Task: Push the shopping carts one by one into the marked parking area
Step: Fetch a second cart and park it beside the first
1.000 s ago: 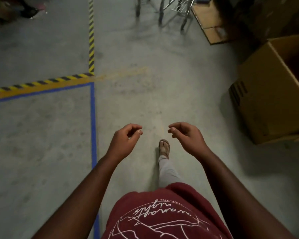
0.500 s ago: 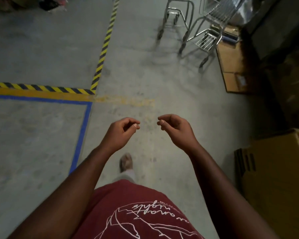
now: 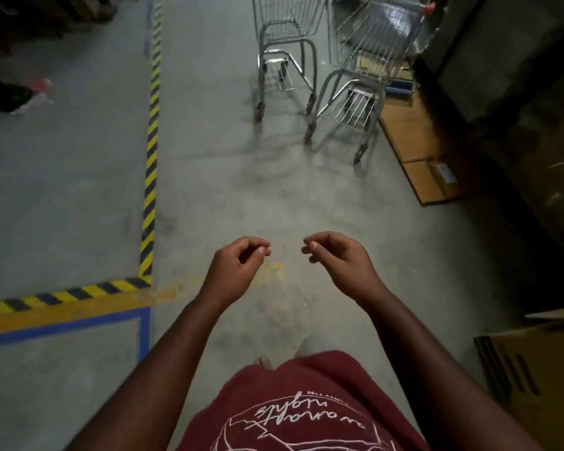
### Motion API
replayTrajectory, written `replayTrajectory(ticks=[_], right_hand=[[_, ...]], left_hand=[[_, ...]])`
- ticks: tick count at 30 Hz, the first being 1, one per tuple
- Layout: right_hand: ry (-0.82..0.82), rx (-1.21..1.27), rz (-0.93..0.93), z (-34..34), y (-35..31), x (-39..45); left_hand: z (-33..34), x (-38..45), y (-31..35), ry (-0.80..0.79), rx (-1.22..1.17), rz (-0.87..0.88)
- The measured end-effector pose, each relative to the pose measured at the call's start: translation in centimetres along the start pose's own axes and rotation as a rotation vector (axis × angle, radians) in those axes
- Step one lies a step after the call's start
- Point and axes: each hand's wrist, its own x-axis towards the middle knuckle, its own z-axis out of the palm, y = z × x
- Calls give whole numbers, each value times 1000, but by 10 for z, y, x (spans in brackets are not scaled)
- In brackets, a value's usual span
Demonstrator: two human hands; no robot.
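Carts first: two wire shopping carts sit at upper centre-right of the frame, left cart (image 3: 285, 50) and right cart (image 3: 368, 70), side by side and close, whether touching can't tell. Both well apart from the hands. Marked parking area (image 3: 62, 369) is the blue-taped rectangle at lower left, bordered by a yellow line and hazard-striped tape (image 3: 150, 157) that also runs up the left-centre floor. No cart inside what shows of it.

Hands: left hand (image 3: 235, 265) and right hand (image 3: 337, 258) raised mid-frame over bare concrete, near each other, fingers loosely curled, thumb near fingertips, holding nothing.

Step, as judged: walking up to fetch a cart, nothing gripped yet. Next move calls for closing the gap, getting both hands on a cart handle, probably the nearer right cart, then turning it round toward the lower-left box. Handles are cut off at the top edge, only a red end cap (image 3: 429, 7) shows. Flattened cardboard (image 3: 417, 151) lies just beside the right cart's wheels and could snag a caster.

Writing: white script print on the maroon shirt (image 3: 300, 415), upside down from this view, not readable for sure. Carton (image 3: 534, 369) at lower right shows dark bars, no legible text. Small label on the flat cardboard, too blurred.
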Motion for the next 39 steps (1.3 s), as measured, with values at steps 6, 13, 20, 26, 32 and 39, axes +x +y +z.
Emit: replayTrajectory(ticks=[6,13,20,26,32,39], right_hand=[[119,87,-10,-36,-16,195],[-5,30,-66,-83,-77,423],[-95,-57,-146,-108,-134,609],[-80,-145,-286,-97,-185,786],[-16,-108,-287,-93,-249,922],[78,-124,-257,-114,-279,1049]], left_hand=[[20,194,17,-81,26,62],[31,400,64,-23,-3,40],[22,588,83,48,-63,-15],[-19,785,89,109,45,70],[-64,965,140,1,176,244],[-74,1110,167,-31,216,318]])
